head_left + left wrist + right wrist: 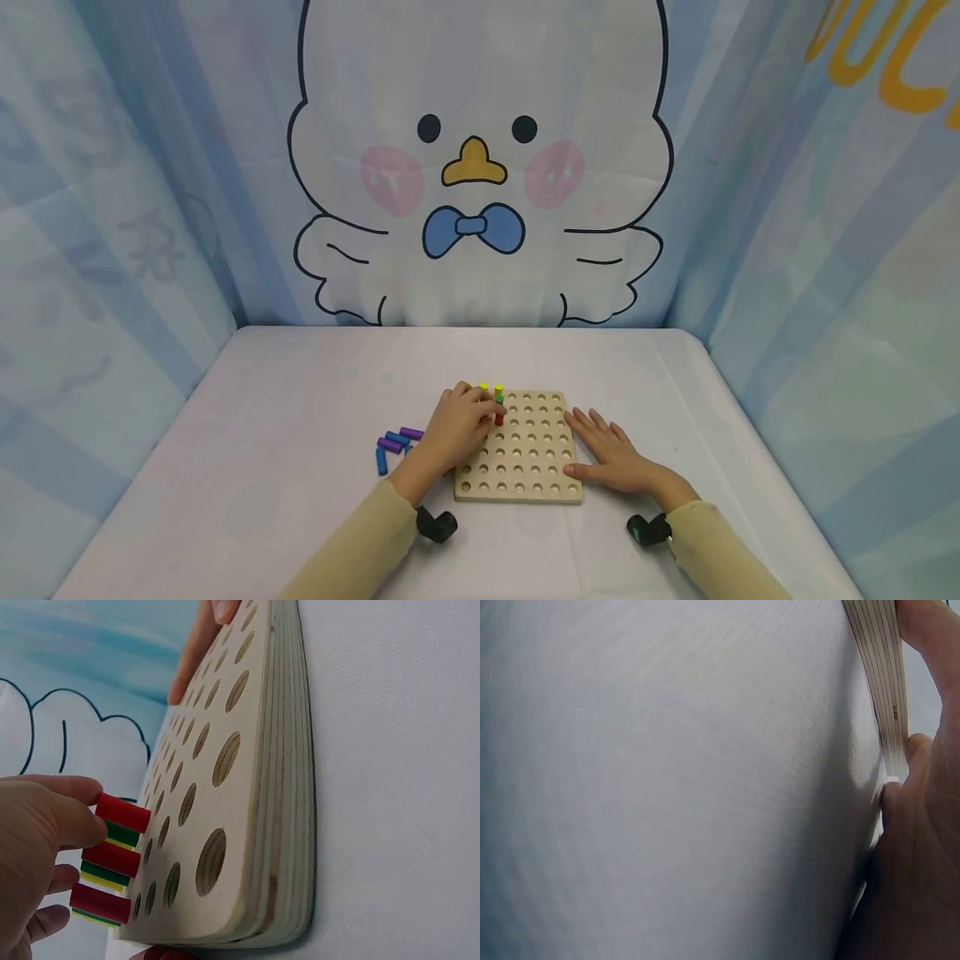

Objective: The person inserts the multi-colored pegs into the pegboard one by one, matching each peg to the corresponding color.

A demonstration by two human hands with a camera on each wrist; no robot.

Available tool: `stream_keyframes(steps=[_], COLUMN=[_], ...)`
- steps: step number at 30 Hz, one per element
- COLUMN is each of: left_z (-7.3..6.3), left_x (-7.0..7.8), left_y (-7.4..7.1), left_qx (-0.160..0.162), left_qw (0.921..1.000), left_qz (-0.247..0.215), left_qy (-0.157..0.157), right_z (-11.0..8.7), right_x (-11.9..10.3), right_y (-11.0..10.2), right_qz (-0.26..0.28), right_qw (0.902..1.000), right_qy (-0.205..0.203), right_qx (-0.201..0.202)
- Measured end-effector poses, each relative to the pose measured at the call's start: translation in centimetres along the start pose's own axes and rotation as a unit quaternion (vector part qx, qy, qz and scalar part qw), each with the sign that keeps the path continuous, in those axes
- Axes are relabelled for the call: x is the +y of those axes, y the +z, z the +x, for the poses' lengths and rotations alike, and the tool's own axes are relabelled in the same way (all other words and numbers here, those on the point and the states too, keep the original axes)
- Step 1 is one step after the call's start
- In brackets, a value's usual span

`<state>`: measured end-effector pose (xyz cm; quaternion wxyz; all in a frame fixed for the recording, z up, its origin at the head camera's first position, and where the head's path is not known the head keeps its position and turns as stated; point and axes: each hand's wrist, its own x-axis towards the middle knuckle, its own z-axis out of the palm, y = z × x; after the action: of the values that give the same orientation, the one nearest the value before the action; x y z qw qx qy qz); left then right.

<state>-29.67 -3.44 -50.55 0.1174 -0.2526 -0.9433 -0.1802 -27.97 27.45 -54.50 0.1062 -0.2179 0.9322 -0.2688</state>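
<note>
A square wooden pegboard [525, 462] with rows of round holes lies on the table between my hands. My left hand [461, 417] reaches over its far left part and pinches a red peg [124, 814] between thumb and index finger. That peg stands upright at the board's surface, in line with a green peg [120, 834] and a yellow peg [498, 387]. Two more red pegs [100, 901] stand alongside, with green and yellow ones behind them. On the board's right edge, my right hand [615, 458] rests with fingers spread, thumb near the front corner.
Several loose blue and purple pegs [389, 445] lie on the white tabletop [285, 417] left of the board, partly hidden by the left arm. Something red [161, 953] shows low beside the board's edge. A printed curtain [480, 283] stands behind the table.
</note>
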Motion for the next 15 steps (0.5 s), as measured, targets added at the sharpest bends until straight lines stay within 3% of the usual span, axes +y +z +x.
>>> stream_keyframes(steps=[15], left_z=[-1.9], left_x=[-0.9], left_y=[-0.6], left_qx=[-0.015], left_qw=[0.9990], left_qz=[-0.036], left_qy=[-0.023], right_z=[-0.1], right_x=[-0.2], right_y=[-0.2], right_qz=[0.003], right_qw=[1.0000], right_qy=[0.000], right_qx=[-0.002])
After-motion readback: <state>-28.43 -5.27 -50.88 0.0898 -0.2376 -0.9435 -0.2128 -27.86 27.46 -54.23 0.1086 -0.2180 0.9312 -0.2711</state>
